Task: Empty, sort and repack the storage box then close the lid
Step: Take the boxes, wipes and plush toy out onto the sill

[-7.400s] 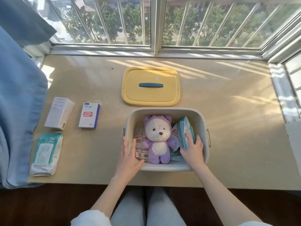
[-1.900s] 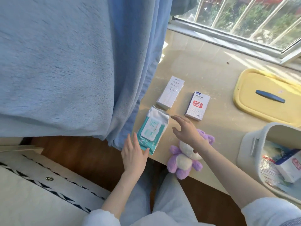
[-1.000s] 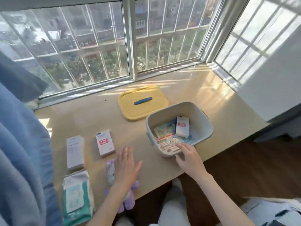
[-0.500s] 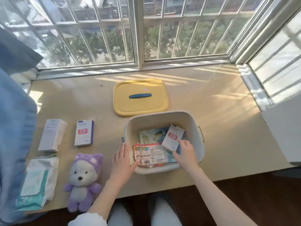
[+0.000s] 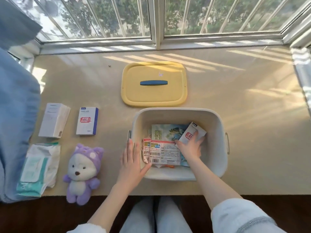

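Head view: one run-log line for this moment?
phase: emptying | right hand grips carton inside storage box | left hand braces its wall | lid off

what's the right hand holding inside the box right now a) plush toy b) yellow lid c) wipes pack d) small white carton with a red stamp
D: the right hand has its fingers curled round the carton inside the box, while the plush toy, wipes and lid lie outside it on the table.
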